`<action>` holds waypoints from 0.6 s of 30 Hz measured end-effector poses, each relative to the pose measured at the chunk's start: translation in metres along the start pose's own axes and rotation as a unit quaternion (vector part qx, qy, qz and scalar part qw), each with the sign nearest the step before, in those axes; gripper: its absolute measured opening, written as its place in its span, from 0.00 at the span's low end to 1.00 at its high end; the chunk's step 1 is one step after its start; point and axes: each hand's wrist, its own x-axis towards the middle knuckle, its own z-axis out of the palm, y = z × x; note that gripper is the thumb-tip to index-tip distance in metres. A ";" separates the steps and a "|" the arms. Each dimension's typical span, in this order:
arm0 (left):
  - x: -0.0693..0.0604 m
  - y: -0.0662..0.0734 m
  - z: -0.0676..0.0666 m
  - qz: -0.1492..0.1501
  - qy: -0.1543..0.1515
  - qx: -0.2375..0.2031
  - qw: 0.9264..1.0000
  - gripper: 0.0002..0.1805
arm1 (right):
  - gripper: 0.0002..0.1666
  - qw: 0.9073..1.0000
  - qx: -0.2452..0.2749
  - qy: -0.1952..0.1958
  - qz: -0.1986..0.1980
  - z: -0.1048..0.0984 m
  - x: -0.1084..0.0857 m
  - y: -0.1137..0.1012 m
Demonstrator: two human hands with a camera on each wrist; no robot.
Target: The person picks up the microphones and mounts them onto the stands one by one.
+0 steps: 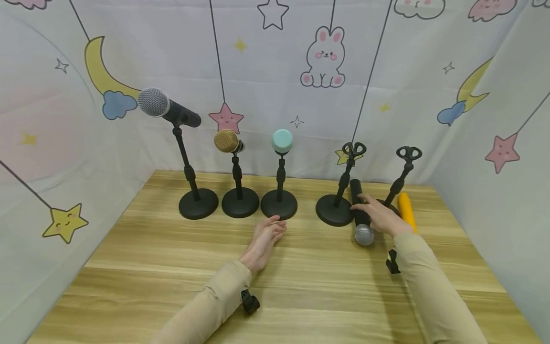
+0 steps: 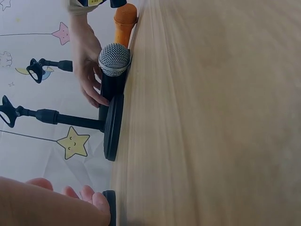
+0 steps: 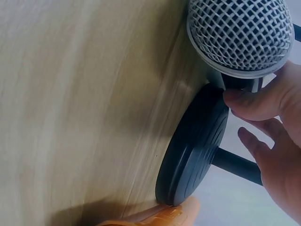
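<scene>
A black microphone with a silver mesh head [image 1: 364, 235] lies on the table between two black stands. My right hand [image 1: 380, 216] reaches over it from the right, fingers curved round its handle. Seen from the right wrist, the thumb [image 3: 254, 101] presses on the handle just below the mesh head [image 3: 241, 35]. My left hand [image 1: 263, 241] holds nothing; its fingers are loosely extended in front of the stand with a turquoise-headed microphone [image 1: 282, 141]. The stand [image 1: 334, 210] left of the black microphone and the stand [image 1: 398, 184] right of it have bare clips on top.
An orange microphone [image 2: 125, 21] lies by the rightmost stand. On the left, a large silver-headed microphone [image 1: 169, 106] and a gold-headed one [image 1: 226, 141] sit on stands. A patterned curtain [image 1: 266, 71] hangs behind the wooden table [image 1: 318, 296].
</scene>
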 end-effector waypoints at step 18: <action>-0.003 -0.002 0.002 -0.015 -0.015 -0.003 1.000 0.28 | 0.42 1.000 0.018 -0.015 -0.015 0.006 0.001 0.008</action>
